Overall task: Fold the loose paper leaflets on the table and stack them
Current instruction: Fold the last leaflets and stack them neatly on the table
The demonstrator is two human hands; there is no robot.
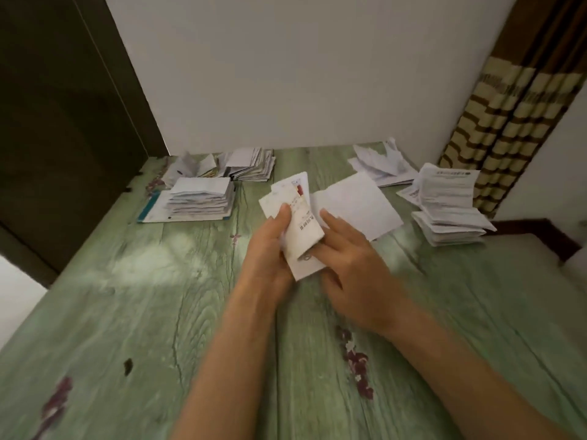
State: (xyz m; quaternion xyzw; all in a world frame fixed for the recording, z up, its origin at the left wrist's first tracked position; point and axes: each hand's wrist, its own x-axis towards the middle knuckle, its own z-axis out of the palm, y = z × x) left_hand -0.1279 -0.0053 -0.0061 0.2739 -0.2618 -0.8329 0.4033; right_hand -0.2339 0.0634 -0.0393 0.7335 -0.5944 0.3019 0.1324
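A folded white leaflet with printed text and a red mark is held up above the middle of the table. My left hand grips its left side, thumb on top. My right hand touches its right edge, fingers fairly straight and partly tucked behind the paper. A plain white sheet lies flat on the table just behind my right hand. A stack of folded leaflets sits at the left, another stack behind it. Loose leaflets are piled at the right.
The table has a green wood-grain cover with purple flower prints. Crumpled loose papers lie at the back right by the white wall. A dark door stands at the left; a striped curtain hangs at the right.
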